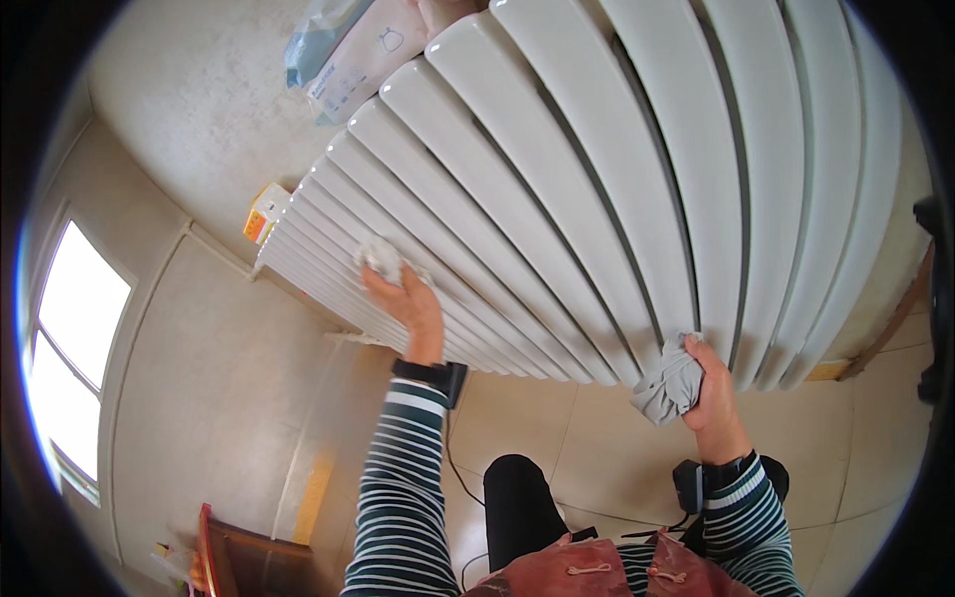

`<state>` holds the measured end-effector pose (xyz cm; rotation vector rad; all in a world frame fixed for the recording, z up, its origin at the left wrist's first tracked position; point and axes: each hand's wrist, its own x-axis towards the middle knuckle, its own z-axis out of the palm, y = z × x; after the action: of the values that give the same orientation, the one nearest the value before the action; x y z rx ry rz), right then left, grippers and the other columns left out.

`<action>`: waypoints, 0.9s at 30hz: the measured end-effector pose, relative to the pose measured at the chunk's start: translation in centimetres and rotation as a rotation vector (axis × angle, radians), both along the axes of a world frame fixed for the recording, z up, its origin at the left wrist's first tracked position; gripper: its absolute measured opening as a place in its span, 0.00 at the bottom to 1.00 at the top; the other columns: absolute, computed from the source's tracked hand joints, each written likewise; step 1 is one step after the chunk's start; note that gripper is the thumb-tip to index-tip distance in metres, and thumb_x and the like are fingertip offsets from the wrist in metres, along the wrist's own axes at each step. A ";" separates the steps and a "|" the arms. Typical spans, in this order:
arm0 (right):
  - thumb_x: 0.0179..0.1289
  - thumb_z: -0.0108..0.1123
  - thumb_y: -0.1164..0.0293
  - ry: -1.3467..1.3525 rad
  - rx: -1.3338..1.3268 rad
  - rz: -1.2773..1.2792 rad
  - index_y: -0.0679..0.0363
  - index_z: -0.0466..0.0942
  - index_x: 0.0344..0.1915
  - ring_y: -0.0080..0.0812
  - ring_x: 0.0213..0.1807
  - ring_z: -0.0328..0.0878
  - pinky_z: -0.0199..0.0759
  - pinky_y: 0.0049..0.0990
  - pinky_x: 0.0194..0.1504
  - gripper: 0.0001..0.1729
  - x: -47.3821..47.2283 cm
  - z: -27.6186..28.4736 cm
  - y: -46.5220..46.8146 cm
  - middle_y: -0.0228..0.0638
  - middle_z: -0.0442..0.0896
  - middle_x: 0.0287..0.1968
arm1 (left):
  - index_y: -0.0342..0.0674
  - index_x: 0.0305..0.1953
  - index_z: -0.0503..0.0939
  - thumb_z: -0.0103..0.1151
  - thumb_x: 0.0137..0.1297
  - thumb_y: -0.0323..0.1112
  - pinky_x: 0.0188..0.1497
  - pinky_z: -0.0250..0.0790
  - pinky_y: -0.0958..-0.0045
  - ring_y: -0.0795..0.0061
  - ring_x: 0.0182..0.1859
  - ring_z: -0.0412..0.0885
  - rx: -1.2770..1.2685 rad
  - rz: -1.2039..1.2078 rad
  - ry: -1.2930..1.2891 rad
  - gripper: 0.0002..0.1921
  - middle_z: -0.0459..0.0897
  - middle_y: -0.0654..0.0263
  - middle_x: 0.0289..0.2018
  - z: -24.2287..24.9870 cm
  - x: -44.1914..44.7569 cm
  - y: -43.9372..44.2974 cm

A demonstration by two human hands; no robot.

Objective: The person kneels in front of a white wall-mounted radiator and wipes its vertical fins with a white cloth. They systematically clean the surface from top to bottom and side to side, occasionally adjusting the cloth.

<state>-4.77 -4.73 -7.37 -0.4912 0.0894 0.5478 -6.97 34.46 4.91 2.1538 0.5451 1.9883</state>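
A tall white panel radiator (pixel 477 186) with rounded vertical columns fans out before me. My left hand (pixel 410 298) presses a crumpled white cloth (pixel 382 256) against columns toward the radiator's far left part; the hand is slightly blurred. Near the lower ends of the columns on the right, my right hand (pixel 712 388) grips a bunched grey cloth (pixel 669 384), which touches the radiator. Dark gaps run between the columns. The palm side of each hand is partly hidden by its cloth.
Soft packs of wipes (pixel 365 63) and a small orange-and-white box (pixel 266 213) rest by the radiator's top edge at the wall. Pipes (pixel 224 250) run along the wall near a bright window (pixel 78 351). A red-edged wooden piece of furniture (pixel 246 552) stands lower left. Cables hang from both wrist straps.
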 end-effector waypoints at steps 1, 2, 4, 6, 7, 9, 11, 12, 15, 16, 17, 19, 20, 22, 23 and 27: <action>0.66 0.58 0.64 0.005 0.037 0.023 0.63 0.76 0.36 0.28 0.31 0.76 0.71 0.26 0.33 0.12 0.0 0.1 0.0 0.33 0.79 0.31 | 0.30 0.64 0.59 0.54 0.61 0.27 0.67 0.55 0.55 0.46 0.63 0.64 -0.067 -0.056 0.037 0.30 0.65 0.44 0.60 -1.9 -0.5 -0.8; 0.66 0.58 0.64 -0.032 0.071 0.047 0.62 0.76 0.36 0.29 0.32 0.76 0.71 0.27 0.35 0.11 -0.1 0.0 0.0 0.33 0.79 0.31 | 0.29 0.64 0.59 0.55 0.59 0.27 0.66 0.54 0.53 0.45 0.61 0.63 -0.095 -0.162 0.032 0.31 0.65 0.43 0.58 -3.8 -1.0 -1.4; 0.65 0.58 0.64 -0.053 0.086 0.086 0.61 0.75 0.36 0.30 0.34 0.77 0.72 0.29 0.38 0.11 0.0 -0.1 0.0 0.33 0.79 0.32 | 0.29 0.61 0.60 0.55 0.58 0.24 0.65 0.55 0.54 0.47 0.60 0.64 -0.247 -0.265 0.111 0.29 0.65 0.45 0.55 -7.6 -1.9 -2.9; 0.65 0.59 0.64 -0.061 0.080 0.094 0.59 0.75 0.36 0.31 0.34 0.77 0.73 0.30 0.38 0.10 -0.1 -0.5 0.0 0.33 0.79 0.32 | 0.29 0.59 0.61 0.54 0.58 0.22 0.66 0.54 0.55 0.47 0.60 0.64 -0.325 -0.291 0.223 0.27 0.65 0.45 0.54 -12.5 -3.0 -5.0; 0.65 0.59 0.64 -0.034 0.050 0.094 0.59 0.76 0.36 0.30 0.34 0.77 0.73 0.30 0.38 0.09 -0.1 -0.8 0.1 0.33 0.79 0.32 | 0.31 0.59 0.62 0.55 0.59 0.24 0.63 0.57 0.57 0.50 0.59 0.66 -0.358 -0.219 0.343 0.26 0.67 0.47 0.54 -14.9 -3.6 -5.7; 0.65 0.59 0.64 -0.010 -0.011 0.082 0.59 0.76 0.36 0.30 0.34 0.77 0.73 0.31 0.37 0.09 0.0 -1.6 0.1 0.32 0.79 0.31 | 0.33 0.57 0.64 0.56 0.60 0.26 0.59 0.62 0.58 0.51 0.54 0.71 -0.417 -0.196 0.495 0.23 0.72 0.49 0.51 -19.2 -4.3 -6.5; 0.65 0.59 0.65 -0.036 -0.051 0.092 0.58 0.76 0.36 0.29 0.33 0.77 0.74 0.30 0.37 0.09 0.2 -2.3 0.3 0.32 0.79 0.31 | 0.35 0.53 0.68 0.56 0.59 0.25 0.54 0.67 0.56 0.46 0.49 0.75 -0.610 -0.249 0.587 0.20 0.76 0.49 0.45 -22.6 -4.8 -7.0; 0.65 0.59 0.65 -0.049 -0.072 0.097 0.58 0.76 0.37 0.29 0.33 0.77 0.74 0.30 0.36 0.09 0.2 -2.8 0.3 0.31 0.79 0.31 | 0.36 0.53 0.68 0.57 0.59 0.26 0.52 0.68 0.57 0.49 0.47 0.76 -0.725 -0.250 0.632 0.19 0.77 0.51 0.43 -23.7 -4.9 -7.1; 0.65 0.58 0.65 -0.060 -0.088 0.113 0.59 0.76 0.37 0.29 0.32 0.77 0.74 0.30 0.35 0.09 0.6 -3.6 0.2 0.31 0.79 0.31 | 0.39 0.50 0.69 0.60 0.60 0.30 0.46 0.71 0.62 0.58 0.41 0.79 -0.964 -0.305 0.616 0.18 0.79 0.55 0.40 -23.3 -4.9 -6.5; 0.65 0.58 0.65 -0.070 -0.101 0.112 0.59 0.76 0.37 0.29 0.31 0.77 0.74 0.29 0.35 0.08 0.6 -3.8 0.2 0.31 0.80 0.31 | 0.39 0.50 0.69 0.61 0.59 0.31 0.46 0.71 0.64 0.62 0.41 0.78 -1.003 -0.349 0.555 0.19 0.79 0.57 0.40 -21.9 -5.4 -6.0; 0.65 0.58 0.65 -0.078 -0.111 0.112 0.59 0.76 0.36 0.29 0.31 0.77 0.74 0.29 0.35 0.08 0.7 -4.0 0.1 0.31 0.80 0.31 | 0.40 0.50 0.69 0.62 0.59 0.32 0.45 0.71 0.66 0.65 0.40 0.78 -1.040 -0.391 0.495 0.19 0.79 0.58 0.40 -20.1 -6.0 -5.5; 0.65 0.57 0.67 -0.096 -0.113 0.107 0.60 0.76 0.37 0.29 0.31 0.77 0.75 0.29 0.34 0.08 0.7 -4.2 0.1 0.32 0.80 0.31 | 0.40 0.53 0.67 0.62 0.61 0.34 0.45 0.70 0.69 0.70 0.42 0.76 -0.990 -0.446 0.356 0.21 0.78 0.58 0.42 -14.5 -6.7 -3.8; 0.65 0.57 0.67 -0.105 -0.106 0.102 0.62 0.76 0.38 0.29 0.31 0.78 0.75 0.29 0.34 0.09 0.7 -4.2 0.1 0.33 0.80 0.31 | 0.40 0.55 0.66 0.61 0.63 0.35 0.47 0.70 0.67 0.69 0.44 0.76 -0.938 -0.494 0.215 0.22 0.78 0.57 0.43 -11.3 -6.6 -3.1; 0.65 0.57 0.68 -0.102 -0.124 0.087 0.64 0.77 0.38 0.30 0.31 0.78 0.75 0.29 0.34 0.09 0.7 -4.2 0.1 0.34 0.80 0.32 | 0.37 0.60 0.63 0.59 0.65 0.39 0.52 0.69 0.65 0.65 0.49 0.75 -0.665 -0.406 0.175 0.26 0.76 0.54 0.47 -4.1 -6.5 -1.5; 0.65 0.57 0.69 -0.088 -0.153 0.079 0.64 0.77 0.38 0.30 0.31 0.78 0.76 0.29 0.34 0.09 0.6 -4.2 0.1 0.34 0.80 0.31 | 0.35 0.61 0.62 0.59 0.66 0.41 0.54 0.67 0.64 0.63 0.50 0.74 -0.597 -0.345 0.147 0.28 0.75 0.54 0.49 -0.1 -6.1 -0.8; 0.65 0.58 0.69 -0.056 -0.150 0.054 0.64 0.77 0.37 0.30 0.29 0.78 0.76 0.29 0.33 0.09 0.5 -3.9 0.2 0.34 0.80 0.30 | 0.30 0.61 0.63 0.58 0.66 0.42 0.59 0.63 0.63 0.57 0.54 0.72 -0.314 -0.241 -0.019 0.29 0.73 0.51 0.52 12.8 -3.7 -2.2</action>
<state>-4.24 -4.55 -11.26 -0.6558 0.0642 0.5825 -10.63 32.31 17.69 1.9091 0.5258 1.6710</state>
